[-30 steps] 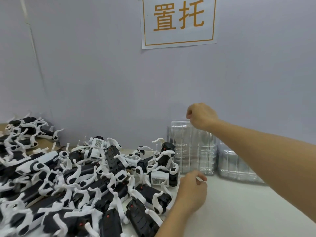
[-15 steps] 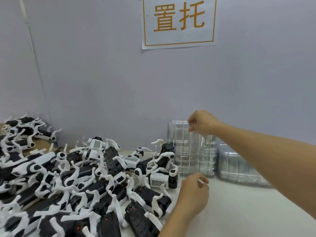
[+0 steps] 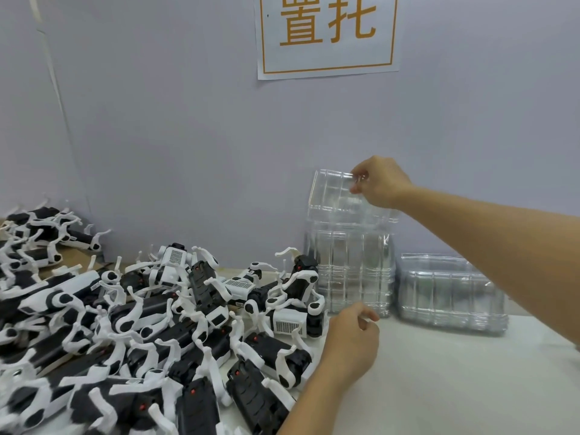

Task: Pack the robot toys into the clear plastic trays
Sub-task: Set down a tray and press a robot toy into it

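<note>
A heap of black-and-white robot toys [image 3: 175, 315] covers the left half of the white table. At the back stands a tall stack of clear plastic trays [image 3: 348, 271]. My right hand [image 3: 381, 182] pinches the top edge of one clear tray [image 3: 332, 196] and holds it lifted just above that stack. My left hand [image 3: 353, 340] hovers with curled fingers at the foot of the stack, beside the nearest toys; whether it holds anything is unclear.
A second, lower stack of clear trays [image 3: 452, 293] lies to the right against the grey wall. A paper sign [image 3: 326, 36] with orange characters hangs above. Bare white table [image 3: 455, 387] spreads at the front right.
My right hand dropped to the top of the tall stack, pinched the top tray and raised it off. My left hand stayed at the foot of the stack.
</note>
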Motion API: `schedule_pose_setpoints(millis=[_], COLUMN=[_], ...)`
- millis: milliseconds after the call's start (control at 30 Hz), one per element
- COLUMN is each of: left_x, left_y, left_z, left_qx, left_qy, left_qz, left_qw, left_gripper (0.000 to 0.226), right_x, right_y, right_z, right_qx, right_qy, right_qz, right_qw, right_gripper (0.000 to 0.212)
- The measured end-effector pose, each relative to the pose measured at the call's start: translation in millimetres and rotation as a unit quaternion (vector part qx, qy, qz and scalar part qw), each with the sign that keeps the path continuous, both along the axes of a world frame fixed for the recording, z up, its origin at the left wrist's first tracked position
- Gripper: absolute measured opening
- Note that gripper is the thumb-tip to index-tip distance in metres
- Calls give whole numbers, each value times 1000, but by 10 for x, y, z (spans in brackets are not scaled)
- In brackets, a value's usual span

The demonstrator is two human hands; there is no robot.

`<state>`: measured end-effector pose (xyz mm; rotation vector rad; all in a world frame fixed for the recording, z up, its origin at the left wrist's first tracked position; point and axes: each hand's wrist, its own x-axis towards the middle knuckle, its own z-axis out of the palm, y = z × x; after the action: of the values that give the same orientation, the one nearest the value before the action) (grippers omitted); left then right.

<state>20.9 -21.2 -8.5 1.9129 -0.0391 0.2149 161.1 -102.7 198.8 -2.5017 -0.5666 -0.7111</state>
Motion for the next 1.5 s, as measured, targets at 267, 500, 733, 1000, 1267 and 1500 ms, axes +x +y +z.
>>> schedule_pose_setpoints(millis=[267,500,733,1000,1267,1500], left_x=[-24,-19,-46,-55,-187,-228], left_y=[0,-17,-11,-2,160,310], left_z=[5,-5,20,241,766,902], left_qx=[6,3,-11,-84,-392,-427], left_qy=[-2,12,11,-97,-126,-163], left_qz=[-3,-6,-11,29,86,106], left_qw=[1000,1000,1000,991,907,883], left_gripper=[28,26,26,16,42,19], right_x=[-129,-186,-178,-182,-707,-1018], right_y=[-37,14,55,-14,66,30], right_z=[-67,19,-32,62,213,206], right_qx=[-29,-61,-38,26,34,26], right_qy=[-9,-10,-19,-39,-46,-24], right_qz=[3,25,30,37,143,177], right_qw=[1000,998,999,998,988,984], right_gripper=[32,32,31,26,22,33])
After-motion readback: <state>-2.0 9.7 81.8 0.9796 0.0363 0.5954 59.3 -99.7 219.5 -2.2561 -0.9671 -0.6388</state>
